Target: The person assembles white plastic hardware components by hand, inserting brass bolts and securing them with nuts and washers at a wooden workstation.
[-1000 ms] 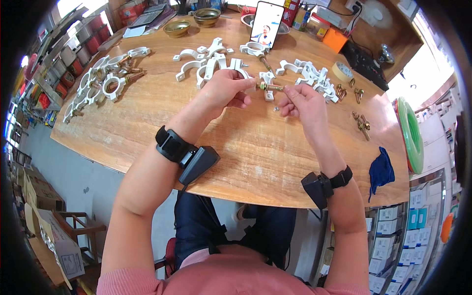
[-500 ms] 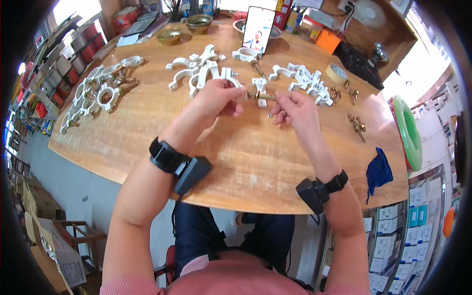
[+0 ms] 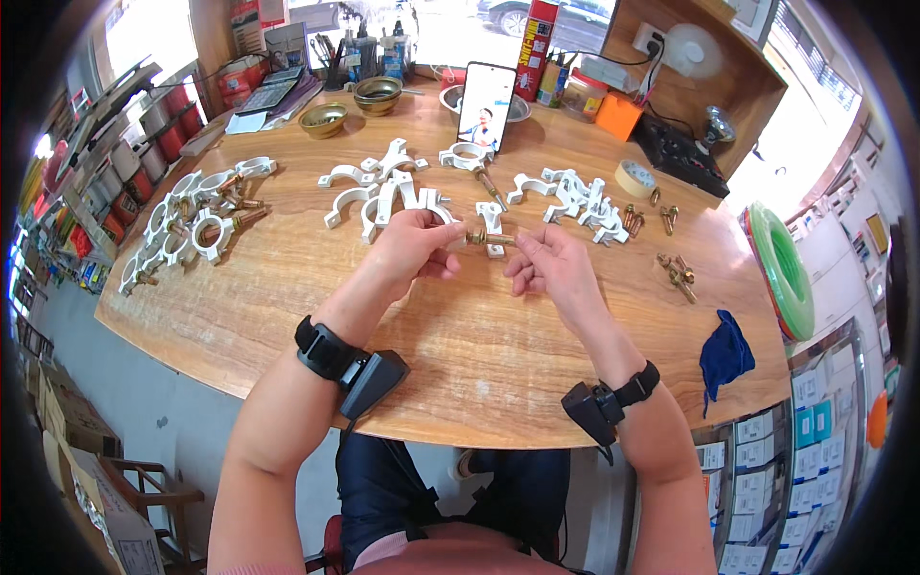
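Note:
A brass-coloured expansion bolt [image 3: 493,239] lies crosswise between my two hands, above the middle of the table. My left hand [image 3: 419,249] is closed in a pinch at the bolt's left end. The fingertips of my right hand [image 3: 550,265] pinch its right end. Just beyond the bolt lies a small white clamp piece [image 3: 490,217]. A pile of white pipe clamp halves [image 3: 383,201] sits behind my left hand, which hides part of it. Farther back, a white ring clamp [image 3: 467,155] has a bolt attached.
Joined clamps with bolts [image 3: 182,230] lie at left, more white clamp pieces [image 3: 575,201] at right. Loose bolts [image 3: 678,276], a tape roll [image 3: 634,178] and a blue cloth [image 3: 726,356] are farther right. A phone [image 3: 484,110] stands upright at the back, near brass bowls [image 3: 324,119].
The view has tilted upward, so the table's contents sit lower in the picture. Both hands still hold the bolt between them, with little change in grip.

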Demonstrator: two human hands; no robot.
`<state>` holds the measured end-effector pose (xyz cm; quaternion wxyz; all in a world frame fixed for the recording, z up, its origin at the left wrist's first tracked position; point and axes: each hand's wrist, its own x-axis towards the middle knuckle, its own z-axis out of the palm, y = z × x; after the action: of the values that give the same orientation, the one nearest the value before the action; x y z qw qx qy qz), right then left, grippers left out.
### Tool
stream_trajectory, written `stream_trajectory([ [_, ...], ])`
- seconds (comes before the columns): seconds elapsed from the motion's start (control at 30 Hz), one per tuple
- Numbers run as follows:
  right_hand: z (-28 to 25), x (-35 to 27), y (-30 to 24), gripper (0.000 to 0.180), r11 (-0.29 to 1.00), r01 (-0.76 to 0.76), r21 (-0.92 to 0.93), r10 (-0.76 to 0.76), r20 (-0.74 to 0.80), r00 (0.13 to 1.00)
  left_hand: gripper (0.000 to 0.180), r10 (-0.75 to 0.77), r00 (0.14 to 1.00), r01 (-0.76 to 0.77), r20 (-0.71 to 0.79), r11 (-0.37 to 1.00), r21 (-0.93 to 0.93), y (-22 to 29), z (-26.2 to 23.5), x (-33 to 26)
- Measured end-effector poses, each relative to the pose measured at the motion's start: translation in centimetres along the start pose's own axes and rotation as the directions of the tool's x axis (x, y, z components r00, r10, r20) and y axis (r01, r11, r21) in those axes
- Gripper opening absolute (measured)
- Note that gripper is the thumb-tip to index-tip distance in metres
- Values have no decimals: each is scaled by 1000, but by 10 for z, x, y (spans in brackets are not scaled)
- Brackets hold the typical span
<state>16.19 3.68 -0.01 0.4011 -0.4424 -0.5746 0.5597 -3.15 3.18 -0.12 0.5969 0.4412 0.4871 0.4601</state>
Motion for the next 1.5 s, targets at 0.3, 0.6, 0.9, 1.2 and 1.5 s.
stream_trajectory([
  [0.3,-1,5,-1,23,997,68,-43,-67,24,997,20,-3,1000,3,22,1000,9,1,-5,5],
  [0.6,-1,5,-2,21,996,69,-62,-67,27,997,21,-21,1000,21,-10,1000,17,2,-1,3],
  [0.9,-1,2,2,22,995,83,-59,-83,4,997,19,-11,999,11,-31,1000,-12,-1,1,-5],
  [1.2,-4,6,-4,26,986,44,-160,-42,17,999,18,69,998,-69,2,997,-33,3,-1,6],
  [1.5,3,-7,-16,21,990,47,-135,-41,48,998,17,182,981,-185,-73,982,-32,0,5,-3],
])
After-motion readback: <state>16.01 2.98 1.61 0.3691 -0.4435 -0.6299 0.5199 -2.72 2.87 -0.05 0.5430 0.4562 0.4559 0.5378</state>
